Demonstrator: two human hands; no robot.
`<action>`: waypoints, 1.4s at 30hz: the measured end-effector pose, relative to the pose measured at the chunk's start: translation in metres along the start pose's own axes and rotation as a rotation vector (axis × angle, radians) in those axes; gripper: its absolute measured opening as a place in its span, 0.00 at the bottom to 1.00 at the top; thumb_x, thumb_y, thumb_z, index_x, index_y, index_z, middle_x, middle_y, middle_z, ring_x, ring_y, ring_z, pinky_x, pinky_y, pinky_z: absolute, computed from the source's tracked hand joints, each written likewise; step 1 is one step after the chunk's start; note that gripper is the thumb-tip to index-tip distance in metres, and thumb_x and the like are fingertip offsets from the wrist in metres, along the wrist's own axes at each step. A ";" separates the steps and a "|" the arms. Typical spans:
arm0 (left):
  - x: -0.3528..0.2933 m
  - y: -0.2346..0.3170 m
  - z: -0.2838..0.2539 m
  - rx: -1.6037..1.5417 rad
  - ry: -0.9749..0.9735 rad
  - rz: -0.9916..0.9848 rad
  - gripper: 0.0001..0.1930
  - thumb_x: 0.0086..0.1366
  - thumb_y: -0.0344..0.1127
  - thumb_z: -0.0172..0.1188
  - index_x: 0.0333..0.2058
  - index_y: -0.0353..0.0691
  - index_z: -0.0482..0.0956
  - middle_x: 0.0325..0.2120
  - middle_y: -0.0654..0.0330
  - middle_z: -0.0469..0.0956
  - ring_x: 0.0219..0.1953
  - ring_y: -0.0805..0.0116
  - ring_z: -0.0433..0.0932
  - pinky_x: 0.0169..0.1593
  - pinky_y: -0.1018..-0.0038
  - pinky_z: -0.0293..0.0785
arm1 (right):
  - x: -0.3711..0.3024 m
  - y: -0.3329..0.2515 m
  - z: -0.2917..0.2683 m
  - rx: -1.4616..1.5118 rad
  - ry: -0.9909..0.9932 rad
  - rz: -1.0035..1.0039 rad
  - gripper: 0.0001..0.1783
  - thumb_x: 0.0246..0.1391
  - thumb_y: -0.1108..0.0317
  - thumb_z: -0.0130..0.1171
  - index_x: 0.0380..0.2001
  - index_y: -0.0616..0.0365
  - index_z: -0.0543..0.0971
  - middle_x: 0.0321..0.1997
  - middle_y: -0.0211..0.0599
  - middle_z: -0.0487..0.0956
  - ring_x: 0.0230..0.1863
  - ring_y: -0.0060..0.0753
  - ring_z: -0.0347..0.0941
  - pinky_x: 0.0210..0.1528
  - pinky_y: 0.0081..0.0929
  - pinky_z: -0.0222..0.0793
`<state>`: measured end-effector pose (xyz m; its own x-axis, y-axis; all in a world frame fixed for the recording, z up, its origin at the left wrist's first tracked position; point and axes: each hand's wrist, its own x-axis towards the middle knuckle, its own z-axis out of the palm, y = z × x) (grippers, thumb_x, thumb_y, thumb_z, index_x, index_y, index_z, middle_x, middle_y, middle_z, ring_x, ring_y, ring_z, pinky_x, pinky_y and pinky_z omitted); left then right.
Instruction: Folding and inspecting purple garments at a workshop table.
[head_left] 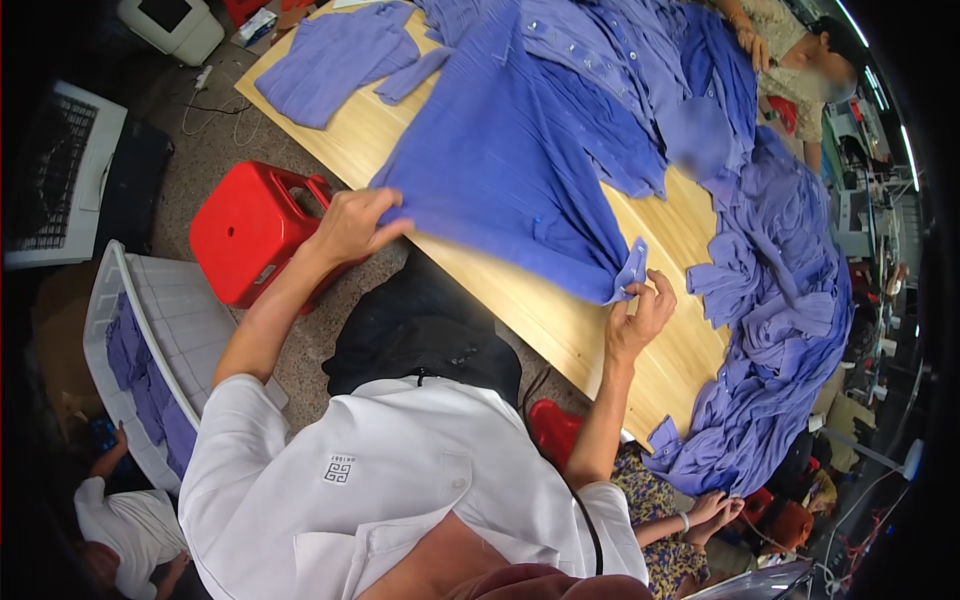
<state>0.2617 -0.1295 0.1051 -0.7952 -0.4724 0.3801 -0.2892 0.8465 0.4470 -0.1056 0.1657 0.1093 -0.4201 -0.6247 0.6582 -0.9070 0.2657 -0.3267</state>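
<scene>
"Two hands are seen; what is held by them?"

"One blue garment (490, 170) is held, stretched between them over the near edge of the surface (660, 355). Its left edge is pinched between thumb and fingers by the left hand (355, 222); its right corner, by one lighter flap (632, 268), is pinched by the right hand (645, 312). The hands are kept well apart."

"How many other garments are counted?"

"An exact count cannot be given, since they are overlapped. One lilac piece (345, 65) is laid at the far left, several buttoned ones (600, 50) are piled beyond the held cloth, and one long heap (770, 330) is draped along the right."

"And around it?"

"One red stool (240, 230) and one white bin (180, 300), in which purple cloth (150, 375) is contained, are placed at the left. Three other people are seen: one at the upper right (790, 50), one in floral cloth (645, 485), one at the lower left (130, 535)."
</scene>
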 end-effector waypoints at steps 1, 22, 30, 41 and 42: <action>-0.005 0.011 -0.011 -0.003 -0.109 0.022 0.10 0.71 0.34 0.65 0.47 0.37 0.81 0.32 0.50 0.84 0.32 0.44 0.85 0.37 0.55 0.80 | -0.003 -0.002 -0.010 -0.018 -0.074 -0.015 0.14 0.39 0.85 0.62 0.32 0.59 0.79 0.57 0.49 0.81 0.62 0.56 0.76 0.63 0.51 0.68; 0.083 0.018 -0.112 -0.400 -0.085 -0.204 0.07 0.64 0.28 0.67 0.39 0.34 0.82 0.26 0.52 0.82 0.33 0.62 0.86 0.40 0.65 0.80 | 0.083 0.028 -0.030 0.497 0.048 0.260 0.19 0.63 0.83 0.52 0.57 0.67 0.79 0.47 0.35 0.82 0.45 0.25 0.77 0.46 0.21 0.73; -0.051 0.074 -0.075 0.044 -0.983 -0.152 0.13 0.65 0.40 0.71 0.41 0.36 0.88 0.33 0.42 0.86 0.41 0.39 0.87 0.44 0.49 0.83 | 0.005 -0.003 -0.093 -0.035 -0.483 -0.209 0.26 0.41 0.86 0.62 0.48 0.59 0.85 0.37 0.42 0.77 0.43 0.51 0.77 0.48 0.44 0.74; 0.020 0.029 -0.095 -0.275 -0.326 -0.128 0.12 0.68 0.38 0.69 0.40 0.34 0.86 0.38 0.46 0.85 0.42 0.46 0.84 0.48 0.59 0.78 | -0.007 0.017 -0.080 0.099 -0.508 0.125 0.20 0.46 0.80 0.72 0.46 0.60 0.87 0.37 0.43 0.82 0.44 0.48 0.77 0.56 0.43 0.68; 0.027 0.025 -0.107 -0.228 -0.360 -0.236 0.11 0.69 0.36 0.69 0.40 0.32 0.84 0.39 0.50 0.83 0.43 0.53 0.82 0.48 0.63 0.76 | -0.003 0.014 -0.081 0.175 -0.522 0.169 0.15 0.52 0.73 0.75 0.44 0.60 0.87 0.34 0.42 0.84 0.40 0.45 0.78 0.51 0.40 0.70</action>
<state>0.2904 -0.1473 0.2127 -0.8675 -0.4959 -0.0392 -0.3916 0.6322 0.6686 -0.1194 0.2306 0.1581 -0.4484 -0.8755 0.1798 -0.7917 0.2958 -0.5346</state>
